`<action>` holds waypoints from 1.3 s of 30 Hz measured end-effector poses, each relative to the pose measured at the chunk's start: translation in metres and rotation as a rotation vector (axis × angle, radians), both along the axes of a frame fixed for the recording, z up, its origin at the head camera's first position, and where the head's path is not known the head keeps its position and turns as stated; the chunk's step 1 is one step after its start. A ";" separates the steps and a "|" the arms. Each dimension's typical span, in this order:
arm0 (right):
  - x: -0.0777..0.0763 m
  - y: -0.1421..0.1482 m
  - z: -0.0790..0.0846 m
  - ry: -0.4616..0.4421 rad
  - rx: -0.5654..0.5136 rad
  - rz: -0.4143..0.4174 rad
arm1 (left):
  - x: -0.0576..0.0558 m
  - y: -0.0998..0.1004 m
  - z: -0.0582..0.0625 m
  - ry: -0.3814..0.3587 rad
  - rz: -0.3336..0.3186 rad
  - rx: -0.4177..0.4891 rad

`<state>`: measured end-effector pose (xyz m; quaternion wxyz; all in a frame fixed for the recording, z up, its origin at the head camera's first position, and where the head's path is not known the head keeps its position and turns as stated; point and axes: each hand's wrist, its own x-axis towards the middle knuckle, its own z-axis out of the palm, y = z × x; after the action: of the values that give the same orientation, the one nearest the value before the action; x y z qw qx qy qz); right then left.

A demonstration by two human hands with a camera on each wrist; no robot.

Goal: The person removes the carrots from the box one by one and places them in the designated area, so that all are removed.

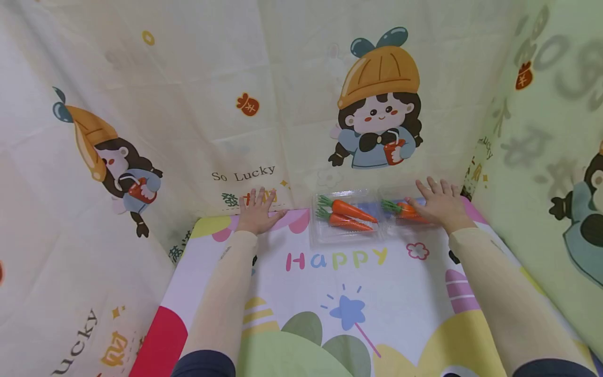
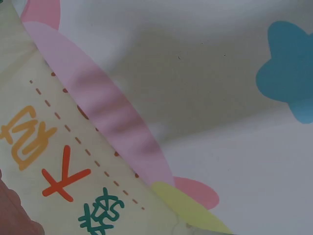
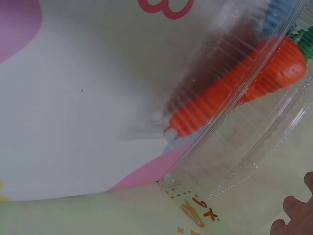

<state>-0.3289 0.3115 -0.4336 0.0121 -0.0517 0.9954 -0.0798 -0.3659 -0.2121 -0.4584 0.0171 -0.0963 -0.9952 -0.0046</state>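
My left hand (image 1: 256, 215), fingers spread and straight, is at the far edge of the table, left of two clear plastic boxes. Nothing is in it. The left clear box (image 1: 325, 237) contains two toy carrots with green tops, an upper carrot (image 1: 354, 210) and a lower carrot (image 1: 349, 222). My right hand (image 1: 440, 207) reaches over the right end of the second clear box (image 1: 398, 230), its fingers extended. Inside that box lies an orange carrot (image 3: 239, 81), partly covered by the hand in the head view. In the right wrist view, fingertips (image 3: 296, 215) show past the box's edge.
A printed cloth (image 1: 306, 272) with "Happy" lettering covers the table. Behind it hangs a cream curtain (image 1: 292, 78) with cartoon figures, and similar curtains (image 1: 42, 209) close off the left and right sides.
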 end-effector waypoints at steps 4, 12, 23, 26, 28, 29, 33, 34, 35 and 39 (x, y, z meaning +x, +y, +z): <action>0.000 0.000 -0.001 -0.007 -0.008 -0.006 | 0.000 0.000 -0.001 0.012 -0.004 -0.008; -0.003 -0.002 -0.003 0.020 -0.017 0.016 | 0.000 0.003 -0.003 0.003 -0.019 0.051; 0.005 -0.046 -0.002 0.313 -0.019 0.048 | 0.006 0.038 -0.005 -0.136 0.030 0.218; 0.010 -0.062 -0.003 0.341 -0.065 0.038 | 0.007 0.046 -0.010 -0.184 0.039 0.284; 0.012 -0.069 -0.006 0.340 -0.103 0.024 | 0.010 0.050 -0.011 -0.214 0.050 0.368; 0.013 -0.071 -0.008 0.338 -0.110 0.016 | 0.012 0.052 -0.011 -0.232 0.060 0.414; 0.019 -0.075 -0.018 0.316 -0.198 -0.014 | 0.021 0.058 -0.017 -0.290 0.095 0.609; 0.021 -0.075 -0.020 0.311 -0.213 -0.019 | 0.023 0.059 -0.019 -0.306 0.105 0.649; 0.023 -0.075 -0.024 0.306 -0.231 -0.026 | 0.025 0.060 -0.022 -0.319 0.119 0.687; 0.034 -0.077 -0.040 0.306 -0.267 -0.033 | 0.032 0.067 -0.037 -0.362 0.164 0.835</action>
<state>-0.2948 0.2345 -0.4739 -0.1478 -0.0483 0.9668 -0.2026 -0.3336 -0.1454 -0.4952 -0.1192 0.0003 -0.8996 -0.4202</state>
